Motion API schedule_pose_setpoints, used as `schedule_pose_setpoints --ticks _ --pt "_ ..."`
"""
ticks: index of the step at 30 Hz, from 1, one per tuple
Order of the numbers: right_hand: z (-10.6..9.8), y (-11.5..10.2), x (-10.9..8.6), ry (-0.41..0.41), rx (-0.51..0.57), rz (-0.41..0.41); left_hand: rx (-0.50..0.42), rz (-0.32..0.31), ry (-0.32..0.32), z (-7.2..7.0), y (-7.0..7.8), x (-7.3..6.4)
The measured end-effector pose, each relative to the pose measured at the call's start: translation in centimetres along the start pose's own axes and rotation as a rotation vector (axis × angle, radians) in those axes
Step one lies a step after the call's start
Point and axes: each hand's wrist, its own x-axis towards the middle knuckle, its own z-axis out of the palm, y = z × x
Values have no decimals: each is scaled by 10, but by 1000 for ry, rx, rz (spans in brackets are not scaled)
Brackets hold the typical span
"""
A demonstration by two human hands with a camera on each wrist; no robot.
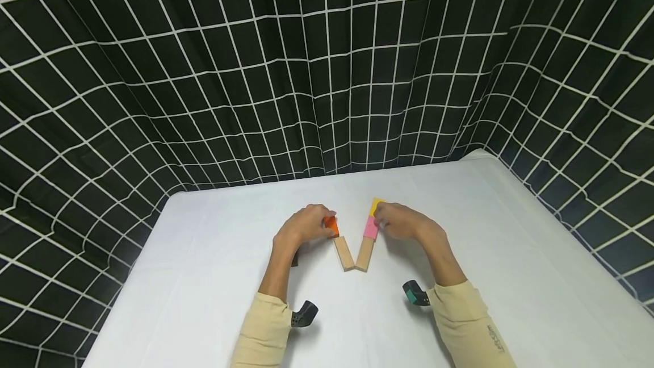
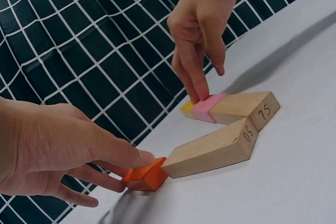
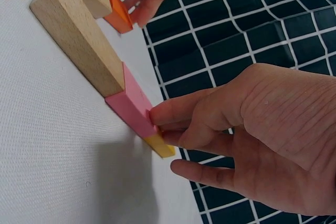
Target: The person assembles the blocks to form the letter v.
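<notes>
My left hand pinches an orange block between thumb and fingers, at the far end of a plain wooden block numbered 50. A second wooden block, marked 75, meets it at the near corner, so the two form a V. Beyond the 75 block a pink block continues the right arm of the V, followed by a yellow block. My right hand touches the pink block with a fingertip, its other fingers by the yellow one and its thumb apart.
White cloth covers the table. Beside my left forearm lies a dark object, mostly hidden. Black camera mounts stick out at the left wrist and right wrist. A dark curtain with a white grid surrounds the table's back and sides.
</notes>
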Motion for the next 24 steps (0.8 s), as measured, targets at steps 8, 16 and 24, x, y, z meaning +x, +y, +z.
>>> schedule_pose_setpoints --ticks 8,16,24 --pt "-2 -4 0 -13 1 8 4 -21 -18 3 1 -1" --pt "0 -5 0 -7 -11 0 26 13 -11 3 7 0" --pt "-4 -3 1 -23 -23 6 3 14 -25 3 8 2"
